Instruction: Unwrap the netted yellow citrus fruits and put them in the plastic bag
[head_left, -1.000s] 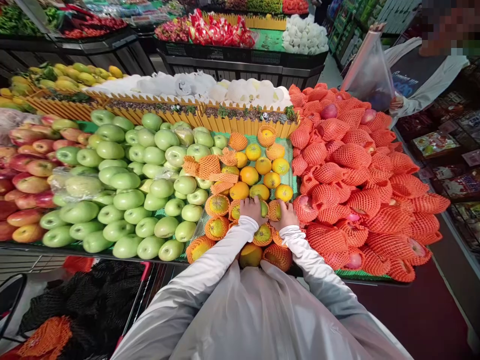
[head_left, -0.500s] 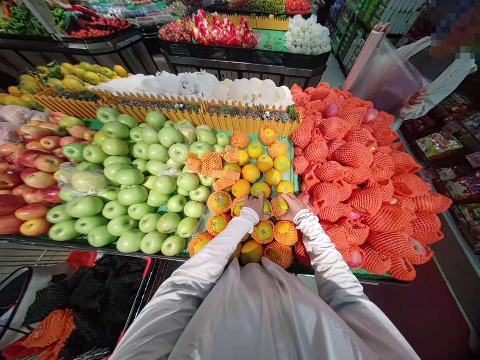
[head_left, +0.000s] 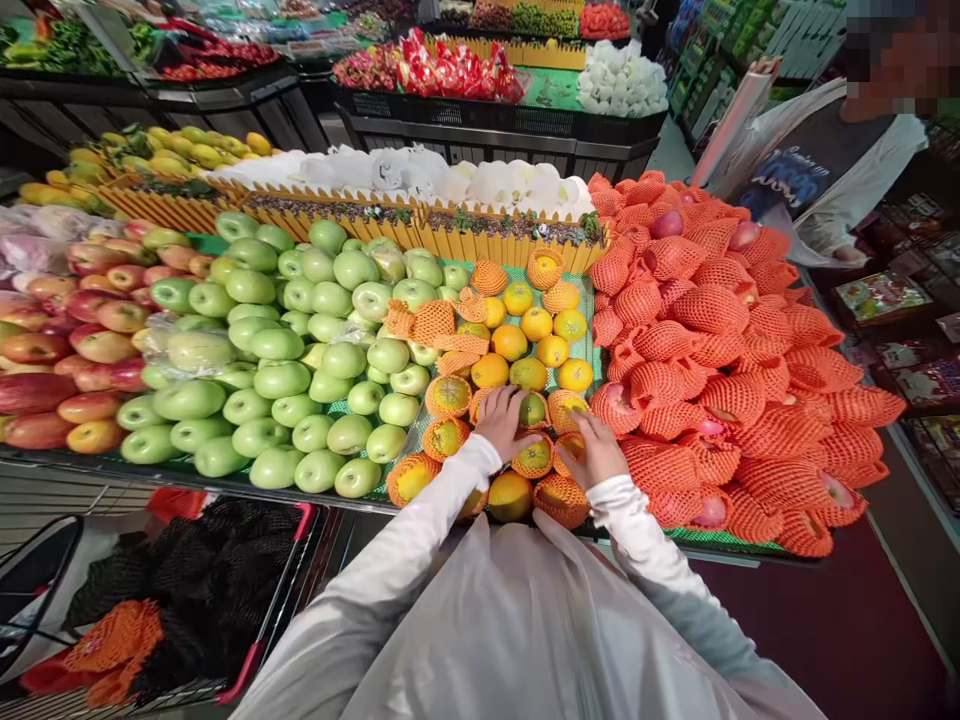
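Note:
My left hand (head_left: 502, 422) rests among the oranges with its fingers stretched forward, beside a greenish orange (head_left: 533, 410) near its fingertips. A netted orange (head_left: 533, 455) lies just below that hand, close to its thumb. My right hand (head_left: 600, 450) is spread over the right edge of the orange section, its fingers touching or just above a netted orange (head_left: 564, 408). Part of another netted orange (head_left: 568, 455) is hidden beneath its thumb side. Bare oranges (head_left: 509, 342) lie beyond both hands, and loose orange foam nets (head_left: 435, 322) lie at the upper left.
Green apples (head_left: 281, 378) fill the left, with red apples (head_left: 34, 393) farther out. Fruit in red foam nets (head_left: 701, 305) is heaped at the right. A low yellow fence (head_left: 480, 240) runs behind. A cart (head_left: 255, 640) holding dark nets stands at lower left. Another person (head_left: 817, 160) stands at upper right.
My right hand has drawn back toward me, its fingers more spread. My left hand has shifted slightly and opened out. The person at upper right has moved the clear bag down out of sight.

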